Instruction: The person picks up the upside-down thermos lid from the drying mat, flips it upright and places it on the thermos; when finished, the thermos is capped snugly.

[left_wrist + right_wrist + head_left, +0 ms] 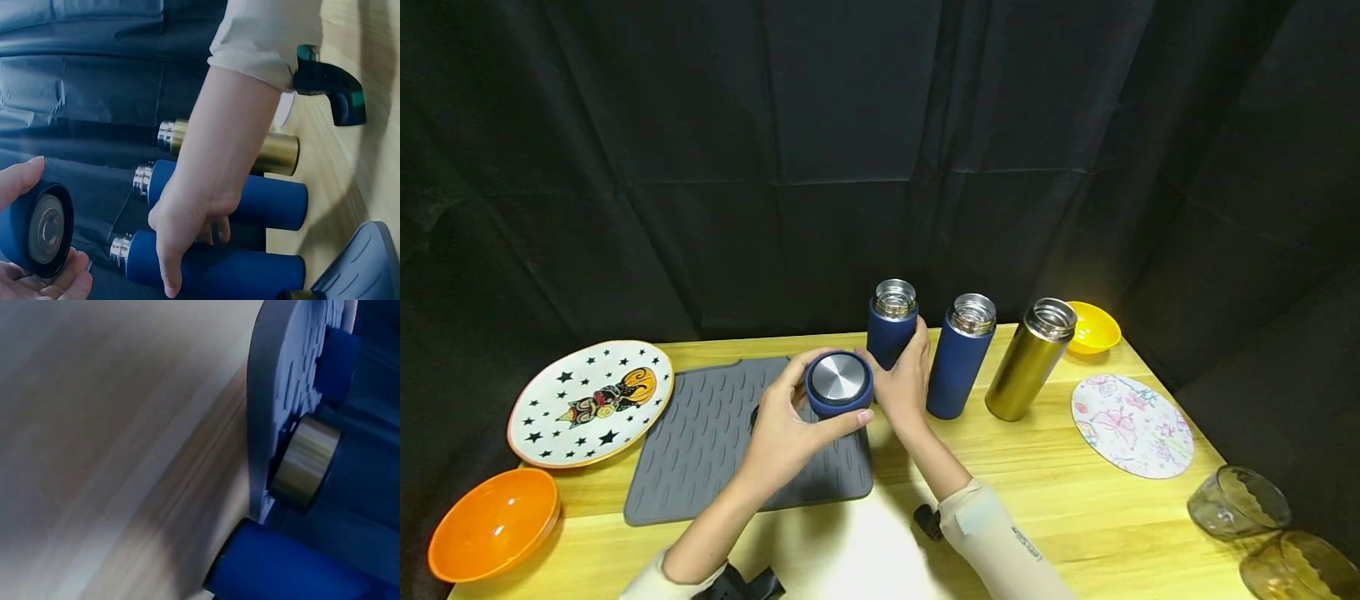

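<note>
The left hand (786, 421) curls thumb and fingers round the rim of a blue cap (839, 383), held up above the near right part of the grey mat (688, 446); its silver top faces the head camera, and the left wrist view shows its pale inner plug. The right hand (904, 379) is wrapped round the leftmost blue bottle (891, 329), which stands upright and hides behind that hand lower down; the right wrist view leaves the hand itself out. A second blue bottle (957, 367) and a gold bottle (1026, 371) stand to its right, all three uncapped, with shiny steel mouths whose depths are too dark to read. A gold cap (306, 464) rests on the mat, mostly masked by the left hand from above; whether the blue piece beyond it is another cap, I cannot tell. The gold bottle covers part of a yellow bowl (1093, 329). The orange bowl (497, 525) shows its glossy inside, while one amber glass (1300, 567) is cut off by the frame.
</note>
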A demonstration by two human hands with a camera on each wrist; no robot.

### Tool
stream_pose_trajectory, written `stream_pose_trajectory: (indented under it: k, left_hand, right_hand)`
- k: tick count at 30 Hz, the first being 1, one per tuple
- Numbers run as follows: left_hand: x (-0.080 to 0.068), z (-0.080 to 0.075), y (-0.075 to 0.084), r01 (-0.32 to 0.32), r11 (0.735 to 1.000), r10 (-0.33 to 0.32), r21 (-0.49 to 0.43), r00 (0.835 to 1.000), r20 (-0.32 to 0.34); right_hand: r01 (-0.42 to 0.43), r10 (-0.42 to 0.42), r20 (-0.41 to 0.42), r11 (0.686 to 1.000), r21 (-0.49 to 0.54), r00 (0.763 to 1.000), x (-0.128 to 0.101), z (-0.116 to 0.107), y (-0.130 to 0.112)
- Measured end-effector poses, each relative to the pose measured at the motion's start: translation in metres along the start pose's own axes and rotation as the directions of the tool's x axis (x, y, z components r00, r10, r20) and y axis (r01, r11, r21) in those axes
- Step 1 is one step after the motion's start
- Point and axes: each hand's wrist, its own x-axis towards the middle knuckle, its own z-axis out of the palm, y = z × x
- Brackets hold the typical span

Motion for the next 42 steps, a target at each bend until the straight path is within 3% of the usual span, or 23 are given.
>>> stream_pose_trajectory:
  k: [9,16,22,26,32,42]
  left_hand:
    - [0.005,0.002,0.000,0.021,0.999,-0.021,-0.032,1.000,-0.007]
    - [0.008,0.006,0.008,-0.008,0.999,0.008,-0.045,1.000,-0.009]
    - [0.010,0.013,0.016,-0.035,0.997,0.037,-0.075,0.999,0.023]
    - [0.011,0.020,0.023,-0.024,0.997,0.028,-0.076,0.999,0.040]
    - [0.012,0.031,0.028,-0.009,0.997,0.014,-0.075,0.998,0.063]
    - [0.016,0.063,0.013,0.013,0.999,-0.011,-0.030,0.996,0.085]
  right_hand:
    - [0.032,-0.033,-0.059,0.999,-0.004,0.998,0.005,-0.005,0.008]
    - [0.091,-0.092,-0.053,0.995,-0.032,0.994,-0.025,-0.036,0.002]
    - [0.020,-0.020,0.015,1.000,0.009,1.000,-0.057,-0.067,-0.004]
    - [-0.016,0.014,0.048,1.000,0.026,0.999,-0.075,-0.081,-0.006]
    - [0.002,-0.004,0.054,0.999,0.039,0.999,-0.091,-0.088,-0.008]
    - [0.054,-0.054,0.032,0.999,0.001,0.998,-0.098,-0.089,-0.006]
